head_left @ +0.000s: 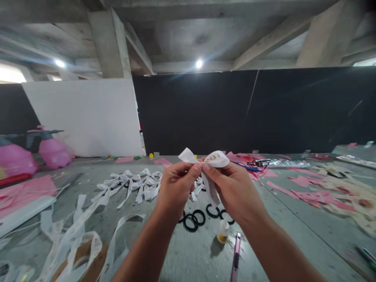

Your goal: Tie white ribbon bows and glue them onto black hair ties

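Between my two hands is a white ribbon bow (219,158) with gold lettering, held up above the grey surface. My left hand (178,186) pinches it near the middle, and its left loop sticks up past the fingers. My right hand (233,186) grips it just beside, thumb tips almost meeting; a ribbon tail hangs below. The knot is hidden by the fingers. Under the hands lie several black rings (194,220), a small white bottle (223,231) with a yellow label and a pink utility knife (235,256).
A pile of white ribbon bows (132,184) lies behind my left hand. Long loose ribbon (69,243) spreads at the lower left. Pink spray bottles (55,152) stand at far left. Pink scraps (317,196) lie at right, before a black wall panel (199,113).
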Action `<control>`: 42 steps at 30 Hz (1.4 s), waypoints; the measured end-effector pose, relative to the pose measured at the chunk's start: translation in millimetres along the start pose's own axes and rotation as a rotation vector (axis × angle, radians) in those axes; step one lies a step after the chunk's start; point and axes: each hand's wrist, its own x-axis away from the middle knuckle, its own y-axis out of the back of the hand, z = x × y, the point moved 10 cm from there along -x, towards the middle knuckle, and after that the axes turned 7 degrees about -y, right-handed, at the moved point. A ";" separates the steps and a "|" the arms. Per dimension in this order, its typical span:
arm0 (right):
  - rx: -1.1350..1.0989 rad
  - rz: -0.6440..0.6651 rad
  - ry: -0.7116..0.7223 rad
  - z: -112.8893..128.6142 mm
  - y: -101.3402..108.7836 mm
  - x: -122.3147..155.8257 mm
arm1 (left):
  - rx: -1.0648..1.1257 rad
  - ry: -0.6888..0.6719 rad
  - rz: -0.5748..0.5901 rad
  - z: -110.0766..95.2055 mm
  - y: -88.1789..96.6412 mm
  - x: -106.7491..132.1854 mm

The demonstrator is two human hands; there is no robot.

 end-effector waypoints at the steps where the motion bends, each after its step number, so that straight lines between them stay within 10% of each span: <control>1: 0.003 -0.019 0.004 -2.4 2.0 -1.7 | -0.013 0.018 0.002 2.0 2.0 0.4; 15: 0.454 -0.204 -0.055 -12.7 19.5 -16.0 | 0.005 0.145 -0.052 44.7 22.3 -4.1; 27: -0.180 -0.027 -0.263 -48.0 -7.4 -15.0 | -0.121 0.021 -0.078 29.7 27.1 -6.7; 42: 0.386 -0.396 0.192 9.1 15.3 17.1 | -0.034 -0.105 -0.096 6.7 19.5 -3.6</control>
